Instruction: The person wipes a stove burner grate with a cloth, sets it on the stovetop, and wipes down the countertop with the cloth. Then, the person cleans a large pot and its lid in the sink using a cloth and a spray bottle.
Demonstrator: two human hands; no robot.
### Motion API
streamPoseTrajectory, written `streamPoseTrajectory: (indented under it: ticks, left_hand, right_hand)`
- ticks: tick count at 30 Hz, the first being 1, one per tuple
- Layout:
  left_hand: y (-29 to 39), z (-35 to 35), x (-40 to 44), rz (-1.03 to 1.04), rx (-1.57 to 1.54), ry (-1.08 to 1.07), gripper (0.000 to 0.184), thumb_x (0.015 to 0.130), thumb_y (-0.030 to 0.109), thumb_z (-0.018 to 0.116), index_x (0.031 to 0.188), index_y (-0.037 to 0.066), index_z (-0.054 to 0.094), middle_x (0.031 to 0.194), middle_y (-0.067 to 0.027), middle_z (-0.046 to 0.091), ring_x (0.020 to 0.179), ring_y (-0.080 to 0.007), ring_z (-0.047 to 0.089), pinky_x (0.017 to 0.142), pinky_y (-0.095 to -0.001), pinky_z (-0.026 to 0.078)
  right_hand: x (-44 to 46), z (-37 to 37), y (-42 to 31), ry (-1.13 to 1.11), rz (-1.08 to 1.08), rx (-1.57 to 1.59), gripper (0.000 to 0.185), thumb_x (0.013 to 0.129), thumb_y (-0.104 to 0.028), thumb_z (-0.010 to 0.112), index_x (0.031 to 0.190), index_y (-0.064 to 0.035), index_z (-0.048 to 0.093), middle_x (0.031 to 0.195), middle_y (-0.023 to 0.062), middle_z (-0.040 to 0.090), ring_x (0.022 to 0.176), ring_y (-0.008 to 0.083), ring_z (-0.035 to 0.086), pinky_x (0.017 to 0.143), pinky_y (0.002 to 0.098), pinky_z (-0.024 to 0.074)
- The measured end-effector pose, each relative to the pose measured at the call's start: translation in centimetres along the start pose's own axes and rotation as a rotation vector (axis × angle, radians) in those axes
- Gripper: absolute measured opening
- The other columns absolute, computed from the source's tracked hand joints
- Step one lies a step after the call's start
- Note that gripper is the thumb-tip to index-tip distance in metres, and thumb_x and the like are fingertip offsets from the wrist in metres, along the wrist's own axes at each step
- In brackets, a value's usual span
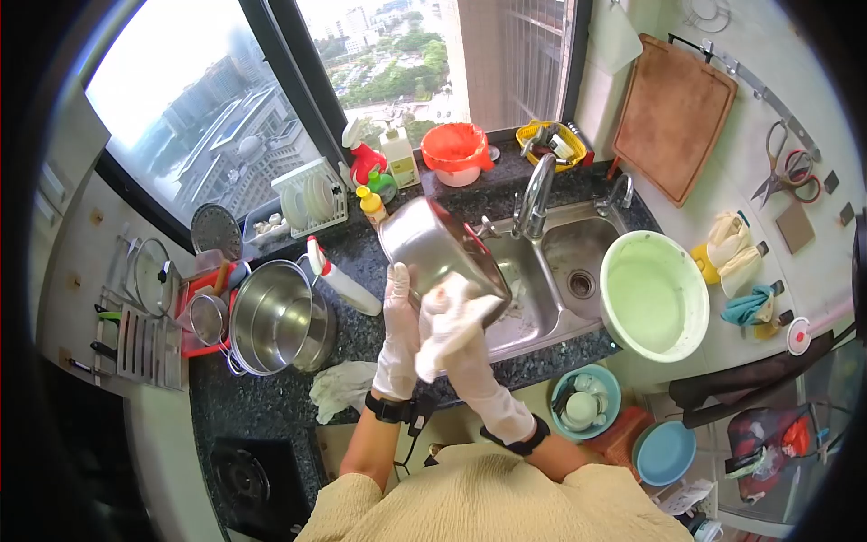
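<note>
A shiny steel pot (pixel 442 239) is held tilted above the counter, beside the left edge of the sink (pixel 542 271). My left hand (pixel 397 312), in a white glove, grips the near left side of the pot, and its fingers are partly hidden. My right hand (pixel 465 357), gloved too, presses a white cloth (pixel 442 330) against the near outer wall of the pot. The cloth covers most of the right fingers. A second damp-looking cloth (pixel 343 390) lies on the counter left of my left wrist.
Large steel pots (pixel 271 316) and a spray bottle (pixel 343 280) stand on the left. Behind are a dish rack (pixel 312 199) and a red-lined bin (pixel 454 149). A pale green basin (pixel 655 294) sits right of the sink. Basins (pixel 666 452) stand on the floor.
</note>
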State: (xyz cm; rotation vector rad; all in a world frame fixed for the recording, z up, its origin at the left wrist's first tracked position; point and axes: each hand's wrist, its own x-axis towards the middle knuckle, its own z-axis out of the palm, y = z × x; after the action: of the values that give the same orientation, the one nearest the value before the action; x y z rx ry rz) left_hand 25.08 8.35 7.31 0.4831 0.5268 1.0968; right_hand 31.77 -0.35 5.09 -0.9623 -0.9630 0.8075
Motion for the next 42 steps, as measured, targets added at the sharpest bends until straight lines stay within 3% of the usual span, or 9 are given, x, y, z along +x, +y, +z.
streamPoseTrajectory:
  ticks: [5, 13, 22, 24, 27, 32, 35, 38, 42]
  left_hand:
    - [1.4, -0.8, -0.5, -0.126, -0.052, -0.135, 0.041, 0.097, 0.037, 0.050, 0.106, -0.002, 0.058, 0.096, -0.0101, 0.065, 0.085, -0.0221, 0.064, 0.080, -0.0366, 0.053]
    - [4.7, -3.4, 1.9, 0.072, -0.195, 0.044, 0.026, 0.095, 0.014, 0.055, 0.116, 0.000, 0.056, 0.112, -0.0101, 0.064, 0.104, -0.0250, 0.061, 0.099, -0.0441, 0.045]
    - [6.6, -2.1, -0.1, 0.299, -0.086, -0.024, 0.044, 0.098, 0.009, 0.046, 0.142, 0.008, 0.037, 0.137, -0.0112, 0.048, 0.123, -0.0242, 0.049, 0.107, -0.0424, 0.039]
    - [7.4, -3.6, 0.7, 0.301, -0.067, -0.008, 0.042, 0.099, 0.013, 0.046, 0.140, 0.011, 0.040, 0.138, -0.0098, 0.048, 0.125, -0.0249, 0.047, 0.109, -0.0439, 0.036]
    - [8.1, -6.5, 1.8, 0.264, -0.043, 0.045, 0.049, 0.101, 0.019, 0.043, 0.148, 0.019, 0.030, 0.145, -0.0054, 0.042, 0.130, -0.0222, 0.042, 0.111, -0.0395, 0.032]
    - [7.4, -7.2, 1.8, 0.324, -0.025, 0.079, 0.051, 0.101, 0.020, 0.042, 0.150, 0.020, 0.027, 0.150, -0.0045, 0.034, 0.135, -0.0216, 0.035, 0.113, -0.0390, 0.027]
    - [6.4, -6.7, 2.6, 0.438, 0.010, 0.091, 0.044, 0.096, 0.032, 0.053, 0.128, 0.001, 0.053, 0.130, -0.0104, 0.056, 0.118, -0.0242, 0.053, 0.103, -0.0380, 0.042]
    - [6.4, -6.6, 3.1, 0.432, -0.016, 0.121, 0.045, 0.096, 0.032, 0.052, 0.128, 0.001, 0.053, 0.132, -0.0103, 0.055, 0.120, -0.0249, 0.052, 0.105, -0.0384, 0.040]
    - [6.9, -6.4, 1.8, 0.301, -0.109, 0.006, 0.050, 0.101, 0.022, 0.043, 0.149, 0.022, 0.029, 0.149, -0.0045, 0.037, 0.134, -0.0242, 0.038, 0.113, -0.0417, 0.028]
  right_hand:
    - [0.0, -0.1, 0.2, -0.057, -0.314, -0.600, 0.042, 0.078, -0.018, 0.073, 0.112, -0.0061, 0.051, 0.106, 0.0144, 0.054, 0.101, 0.0350, 0.057, 0.083, 0.0387, 0.0486]
    - [-2.4, -6.5, 2.7, -0.113, -0.362, -0.872, 0.046, 0.066, -0.016, 0.073, 0.108, -0.0075, 0.055, 0.091, 0.0092, 0.057, 0.087, 0.0264, 0.057, 0.072, 0.0358, 0.0489]
    - [4.8, -11.5, 9.9, 0.188, -0.208, -0.870, 0.023, 0.086, -0.007, 0.056, 0.109, -0.0081, 0.054, 0.091, 0.0171, 0.060, 0.072, 0.0360, 0.061, 0.060, 0.0398, 0.0481]
    - [5.0, -10.7, 7.9, 0.234, -0.318, -0.781, 0.004, 0.088, -0.008, 0.054, 0.089, -0.0074, 0.057, 0.082, 0.0133, 0.059, 0.070, 0.0329, 0.060, 0.062, 0.0390, 0.0477]
    - [4.0, -8.0, 5.0, 0.379, -0.412, -0.755, 0.025, 0.089, -0.008, 0.052, 0.064, -0.0087, 0.054, 0.072, 0.0079, 0.058, 0.070, 0.0262, 0.058, 0.067, 0.0379, 0.0462]
    - [1.1, -7.1, 2.9, 0.229, -0.501, -1.060, 0.004, 0.082, -0.012, 0.057, 0.086, -0.0102, 0.057, 0.079, 0.0030, 0.057, 0.077, 0.0248, 0.058, 0.069, 0.0408, 0.0459]
    - [-1.2, -5.5, 2.5, 0.098, -0.681, -1.300, 0.023, 0.078, -0.016, 0.061, 0.100, -0.0106, 0.056, 0.088, 0.0018, 0.056, 0.079, 0.0214, 0.059, 0.070, 0.0402, 0.0460]
    - [-2.0, -2.7, -0.6, -0.014, -0.683, -1.050, 0.032, 0.076, -0.018, 0.062, 0.107, -0.0110, 0.055, 0.093, 0.0022, 0.056, 0.084, 0.0190, 0.060, 0.072, 0.0385, 0.0460]
    - [-0.9, -3.5, 0.1, -0.153, -0.702, -0.812, 0.031, 0.079, -0.020, 0.058, 0.108, -0.0105, 0.053, 0.090, 0.0029, 0.056, 0.083, 0.0187, 0.059, 0.076, 0.0354, 0.0458]
